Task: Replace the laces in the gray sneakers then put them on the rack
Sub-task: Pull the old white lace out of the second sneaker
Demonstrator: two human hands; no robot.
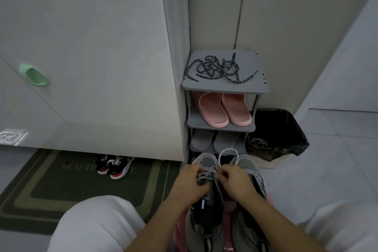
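In front of the rack (225,88), the left hand (191,180) and right hand (235,180) are pinching the pale lace (228,152) on the left sneaker (204,231), fingers (225,173) clamping it; a lopsided tug is risking a snagged eyelet or the shoe sliding off its pink stand (179,230).

Gray sneakers (202,231): two. Pink slippers (212,110): two. Gray slippers (201,139): two. Black sneakers (118,166): two. Rack (225,87): one.

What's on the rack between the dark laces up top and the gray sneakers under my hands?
Head view: pink slippers on the second shelf of the rack, then gray slippers one shelf down, just behind the gray sneakers.
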